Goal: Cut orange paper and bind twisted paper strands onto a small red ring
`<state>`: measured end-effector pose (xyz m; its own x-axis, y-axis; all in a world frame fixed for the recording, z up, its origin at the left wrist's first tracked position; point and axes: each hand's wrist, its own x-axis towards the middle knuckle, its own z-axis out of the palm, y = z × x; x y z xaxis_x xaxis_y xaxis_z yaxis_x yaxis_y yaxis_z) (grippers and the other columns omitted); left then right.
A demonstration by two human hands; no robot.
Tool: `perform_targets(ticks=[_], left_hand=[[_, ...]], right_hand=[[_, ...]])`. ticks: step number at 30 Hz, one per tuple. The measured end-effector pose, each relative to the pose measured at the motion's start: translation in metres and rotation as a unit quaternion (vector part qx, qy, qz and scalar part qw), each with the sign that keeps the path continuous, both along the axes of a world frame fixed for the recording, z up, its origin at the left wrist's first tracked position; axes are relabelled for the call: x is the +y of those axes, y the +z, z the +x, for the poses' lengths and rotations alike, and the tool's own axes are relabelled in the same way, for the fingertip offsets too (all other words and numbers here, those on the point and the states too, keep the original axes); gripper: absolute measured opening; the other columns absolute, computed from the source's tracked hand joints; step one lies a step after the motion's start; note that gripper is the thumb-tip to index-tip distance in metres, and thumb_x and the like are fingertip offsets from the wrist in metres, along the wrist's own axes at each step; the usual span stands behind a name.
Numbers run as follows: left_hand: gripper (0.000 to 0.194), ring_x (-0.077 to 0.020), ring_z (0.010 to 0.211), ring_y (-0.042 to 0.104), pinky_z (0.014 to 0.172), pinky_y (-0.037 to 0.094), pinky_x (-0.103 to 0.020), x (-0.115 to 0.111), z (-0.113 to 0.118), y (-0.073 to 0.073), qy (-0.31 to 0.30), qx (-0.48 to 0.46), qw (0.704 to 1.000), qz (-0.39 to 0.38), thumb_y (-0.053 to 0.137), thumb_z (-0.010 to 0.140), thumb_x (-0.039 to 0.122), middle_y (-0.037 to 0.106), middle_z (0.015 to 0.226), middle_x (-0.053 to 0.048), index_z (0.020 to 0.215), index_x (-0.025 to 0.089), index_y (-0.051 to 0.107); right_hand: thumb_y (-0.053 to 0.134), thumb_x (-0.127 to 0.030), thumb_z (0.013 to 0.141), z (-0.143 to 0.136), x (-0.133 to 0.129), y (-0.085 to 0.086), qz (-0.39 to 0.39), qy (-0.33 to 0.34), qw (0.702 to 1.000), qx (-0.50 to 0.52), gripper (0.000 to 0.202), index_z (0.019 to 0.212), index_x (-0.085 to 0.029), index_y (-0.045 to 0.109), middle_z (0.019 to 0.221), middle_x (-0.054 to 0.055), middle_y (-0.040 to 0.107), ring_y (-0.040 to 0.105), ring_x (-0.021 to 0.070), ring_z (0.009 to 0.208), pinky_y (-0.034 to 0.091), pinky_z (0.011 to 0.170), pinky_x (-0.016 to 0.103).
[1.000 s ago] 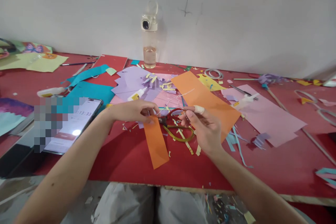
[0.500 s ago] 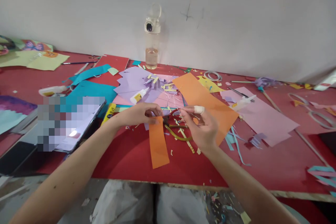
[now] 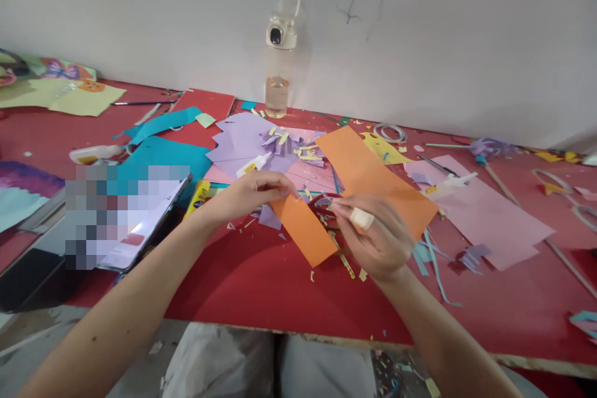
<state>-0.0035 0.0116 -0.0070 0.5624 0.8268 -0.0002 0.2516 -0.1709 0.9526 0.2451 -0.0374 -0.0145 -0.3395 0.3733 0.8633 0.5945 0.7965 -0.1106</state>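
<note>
My left hand (image 3: 261,194) pinches the upper end of an orange paper strip (image 3: 308,233), which slants down to the right over the red table. A tiny pale bit shows on the strip by my fingertips. My right hand (image 3: 375,233), with a white wrap on one finger, is closed in a pinch just right of the strip; what lies between its fingertips is too thin or hidden to make out. Pliers with red handles (image 3: 323,200) lie partly covered behind the strip. A larger orange sheet (image 3: 361,165) lies behind my right hand.
A clear bottle (image 3: 277,84) stands against the wall. A phone (image 3: 153,217) leans at left beside a yellow glue stick (image 3: 198,197). Purple sheets (image 3: 237,143), pink paper (image 3: 485,217), a white glue bottle (image 3: 252,165) and paper scraps cover the red table (image 3: 242,286).
The orange strip has swung from hanging nearly straight down to slanting right, now covering much of the pliers. My right hand has moved slightly right and down. The view has shifted a little.
</note>
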Motion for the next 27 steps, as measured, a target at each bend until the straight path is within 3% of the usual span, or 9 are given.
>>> perform_targets(ticks=[4, 8, 12, 16, 19, 24, 27], left_hand=[[0.024, -0.0145, 0.088, 0.061, 0.072, 0.048, -0.023, -0.004, 0.000, 0.004, 0.034, -0.057, 0.996, -0.064, 0.046, 0.089, 0.023, 0.068, 0.100, -0.005, 0.084, 0.016, 0.069], [0.034, -0.0136, 0.076, 0.060, 0.065, 0.050, -0.023, -0.010, 0.004, 0.010, 0.032, -0.072, 0.993, -0.092, 0.050, 0.093, 0.043, 0.066, 0.091, -0.006, 0.092, 0.014, 0.069], [0.034, -0.0117, 0.073, 0.060, 0.065, 0.050, -0.021, -0.011, 0.008, 0.011, 0.034, -0.031, 0.998, -0.049, 0.059, 0.089, 0.046, 0.065, 0.082, -0.003, 0.090, 0.014, 0.069], [0.034, -0.0136, 0.073, 0.064, 0.065, 0.054, -0.024, -0.010, 0.007, 0.009, 0.042, -0.043, 0.991, -0.116, 0.061, 0.087, 0.048, 0.068, 0.087, -0.005, 0.090, 0.015, 0.068], [0.044, -0.0145, 0.075, 0.065, 0.064, 0.055, -0.024, -0.011, 0.007, 0.009, 0.057, -0.075, 0.981, -0.169, 0.052, 0.090, 0.056, 0.069, 0.089, -0.006, 0.087, 0.015, 0.068], [0.031, -0.0098, 0.069, 0.061, 0.061, 0.051, -0.019, -0.012, 0.006, 0.010, 0.015, -0.045, 0.982, -0.183, 0.062, 0.088, 0.045, 0.066, 0.082, -0.002, 0.084, 0.015, 0.068], [0.033, -0.0106, 0.070, 0.061, 0.060, 0.051, -0.020, -0.012, 0.006, 0.010, 0.027, -0.050, 0.980, -0.193, 0.059, 0.089, 0.047, 0.067, 0.083, -0.003, 0.086, 0.016, 0.069]], right_hand=[[0.070, -0.002, 0.079, -0.003, -0.005, -0.001, 0.026, 0.017, 0.996, -0.086, 0.029, 0.101, -0.021, 0.067, 0.096, 0.007, 0.075, 0.070, 0.0209, 0.088, 0.061, 0.072, 0.035], [0.072, -0.002, 0.077, -0.006, -0.006, -0.006, 0.039, 0.021, 0.992, -0.115, 0.024, 0.095, -0.018, 0.067, 0.095, 0.007, 0.075, 0.068, 0.0217, 0.087, 0.059, 0.070, 0.036], [0.070, -0.004, 0.081, -0.009, -0.005, -0.008, 0.033, 0.030, 0.992, -0.120, 0.023, 0.097, -0.020, 0.066, 0.096, 0.006, 0.076, 0.068, 0.0212, 0.088, 0.056, 0.072, 0.037], [0.071, -0.004, 0.080, -0.010, -0.006, -0.006, 0.036, 0.029, 0.991, -0.122, 0.022, 0.093, -0.021, 0.066, 0.094, 0.004, 0.076, 0.068, 0.0209, 0.087, 0.056, 0.072, 0.036], [0.071, -0.005, 0.080, -0.010, -0.007, -0.005, 0.050, 0.028, 0.988, -0.141, 0.021, 0.091, -0.022, 0.064, 0.094, 0.004, 0.077, 0.068, 0.0202, 0.084, 0.056, 0.071, 0.036], [0.072, -0.005, 0.080, -0.010, -0.008, -0.008, 0.026, 0.030, 0.990, -0.132, 0.022, 0.092, -0.021, 0.064, 0.095, 0.003, 0.077, 0.068, 0.0208, 0.085, 0.055, 0.072, 0.037], [0.070, -0.005, 0.081, -0.010, -0.008, -0.008, 0.016, 0.033, 0.992, -0.121, 0.018, 0.088, -0.021, 0.063, 0.094, 0.002, 0.077, 0.068, 0.0197, 0.086, 0.055, 0.072, 0.037]])
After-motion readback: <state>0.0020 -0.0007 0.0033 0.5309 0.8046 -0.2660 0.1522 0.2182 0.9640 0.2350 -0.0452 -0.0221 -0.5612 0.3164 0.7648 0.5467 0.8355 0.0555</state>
